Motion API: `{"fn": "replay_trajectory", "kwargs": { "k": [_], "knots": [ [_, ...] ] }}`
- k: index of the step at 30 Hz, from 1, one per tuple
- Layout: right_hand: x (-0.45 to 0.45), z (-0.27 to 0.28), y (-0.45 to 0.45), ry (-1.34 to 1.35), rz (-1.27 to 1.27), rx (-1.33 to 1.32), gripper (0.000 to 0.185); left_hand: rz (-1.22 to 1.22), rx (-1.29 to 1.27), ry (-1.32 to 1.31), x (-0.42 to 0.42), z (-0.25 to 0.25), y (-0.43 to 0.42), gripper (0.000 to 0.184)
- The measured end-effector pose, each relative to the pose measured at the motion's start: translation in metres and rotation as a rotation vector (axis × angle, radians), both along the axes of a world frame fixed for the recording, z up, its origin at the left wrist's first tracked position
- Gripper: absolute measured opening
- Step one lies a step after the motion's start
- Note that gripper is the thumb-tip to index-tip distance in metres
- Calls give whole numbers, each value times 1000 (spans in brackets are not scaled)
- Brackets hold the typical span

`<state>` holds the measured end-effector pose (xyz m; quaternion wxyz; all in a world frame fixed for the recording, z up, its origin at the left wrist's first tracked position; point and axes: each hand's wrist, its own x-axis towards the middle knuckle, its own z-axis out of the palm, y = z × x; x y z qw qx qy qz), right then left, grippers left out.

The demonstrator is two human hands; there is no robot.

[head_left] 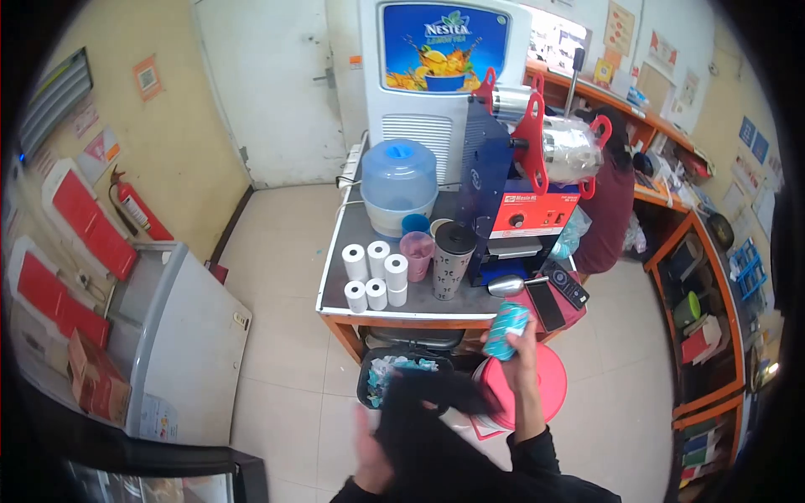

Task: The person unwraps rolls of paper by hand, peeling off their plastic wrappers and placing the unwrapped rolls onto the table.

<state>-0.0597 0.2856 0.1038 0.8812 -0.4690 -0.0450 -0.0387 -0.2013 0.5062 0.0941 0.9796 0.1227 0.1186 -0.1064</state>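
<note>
My right hand [524, 348] is closed around a small teal-wrapped roll [506, 330], held in front of the table's near edge and above the red lid of a bucket [537, 381]. My left hand [369, 448] is low in the view, smeared by motion, and its fingers cannot be made out. A blurred black shape [419, 419] beside it hides part of the scene. Several white paper rolls [396, 270] stand on the table [419, 317], some stacked. Below the table edge, a black bin [365, 390] holds crumpled teal and white scraps.
On the table are a patterned tumbler [449, 264], pink cup [415, 261], water container [399, 184], metal scoop [506, 286], phone [545, 304] and cup-sealing machine [520, 201]. A drink dispenser [419, 126] stands behind. A person in maroon [605, 214] is at the right. A chest freezer [180, 352] stands left.
</note>
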Motion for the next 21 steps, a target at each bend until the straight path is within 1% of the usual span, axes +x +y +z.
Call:
{"fn": "replay_trajectory", "kwargs": {
  "k": [1,3,4,5,6,7,8,9,10,11,12,13,14,15,16,17,19,21],
  "knots": [
    [-10,3,8,0,30,-8,58,235,95,-1,-3,0,22,74],
    [-33,6,24,-24,111,-34,62,859,33,5,-15,57,51,67],
    [-45,11,31,-23,164,-36,65,1069,30,-109,-25,82,67,64],
    [-57,13,36,-24,206,-36,66,1204,6,-335,-36,109,78,62],
    [-69,14,42,-25,252,-33,68,1280,-35,-610,-50,132,86,59],
    [-79,17,49,-28,299,-24,70,1281,-92,-949,-64,152,88,57],
    [-86,24,54,-57,384,-41,69,1202,-154,-1301,-78,168,86,54],
    [-96,30,56,-82,463,-61,68,1047,-212,-1632,-88,180,83,52],
    [-106,33,57,-102,531,-82,66,851,-251,-1887,-94,186,80,49],
    [-112,33,60,-131,573,-109,63,654,-286,-2043,-99,186,79,47],
    [-119,36,62,-163,579,-159,62,498,-311,-2077,-101,181,78,44],
    [-128,40,65,-195,579,-207,61,412,-290,-1952,-103,169,76,42],
    [-138,44,69,-222,577,-254,60,276,-244,-1402,-115,121,94,36],
    [-148,51,72,-287,536,-264,57,398,430,-1127,-105,117,84,34],
    [-152,50,71,-353,536,-312,57,319,1075,-863,-95,113,74,34],
    [-156,48,71,-416,539,-361,57,262,1345,-684,-88,128,48,38],
    [-163,54,71,-542,524,-444,60,206,1528,-631,-82,117,31,42],
    [-166,59,71,-552,509,-452,60,144,1505,-624,-88,114,31,40]
  ]
}}
